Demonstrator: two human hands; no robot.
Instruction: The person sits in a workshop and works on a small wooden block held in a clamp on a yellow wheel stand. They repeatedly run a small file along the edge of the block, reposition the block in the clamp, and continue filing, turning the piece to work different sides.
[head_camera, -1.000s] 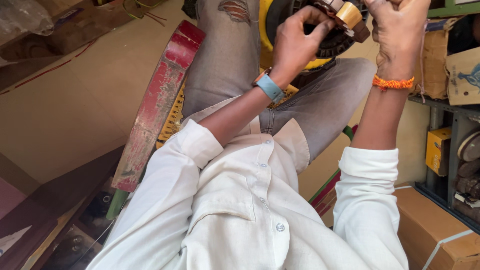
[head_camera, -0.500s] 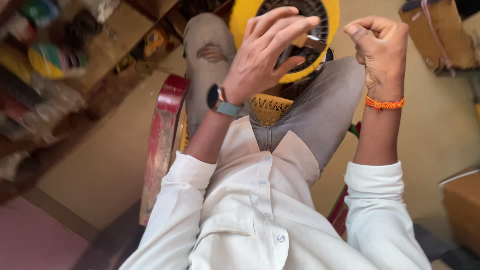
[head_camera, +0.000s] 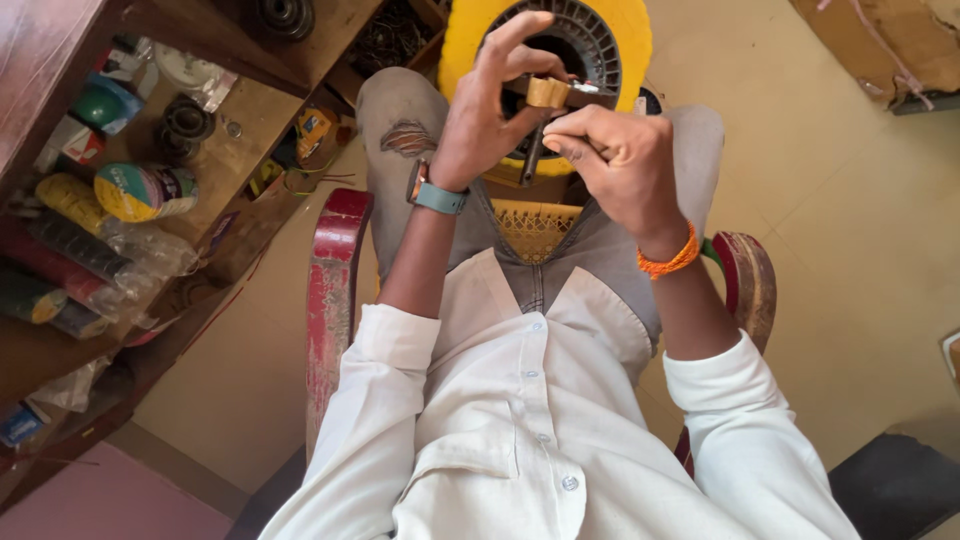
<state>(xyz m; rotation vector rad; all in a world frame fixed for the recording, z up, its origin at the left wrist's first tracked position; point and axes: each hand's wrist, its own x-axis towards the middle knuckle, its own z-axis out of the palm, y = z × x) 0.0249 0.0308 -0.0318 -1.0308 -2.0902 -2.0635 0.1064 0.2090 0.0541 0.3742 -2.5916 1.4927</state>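
I sit on a red-armed chair (head_camera: 330, 300) and look down at my lap. A round yellow housing with a dark ribbed ring inside (head_camera: 610, 30) rests between my knees. My left hand (head_camera: 490, 110), with a blue watch on the wrist, has its fingers spread over the ring and touches a small brass-coloured part (head_camera: 547, 92). My right hand (head_camera: 620, 150), with an orange thread at the wrist, pinches a dark thin tool (head_camera: 530, 160) that meets the brass part.
Wooden shelves (head_camera: 250, 110) on the left hold tape rolls, wrapped tubes, round metal parts and small boxes. A cardboard box (head_camera: 900, 40) lies on the tan floor at the upper right. A dark object (head_camera: 900, 490) sits at the lower right.
The view has swung so the shelves show on the left. My hands have come together over the yellow housing, and the right hand now pinches the tool at the brass part.
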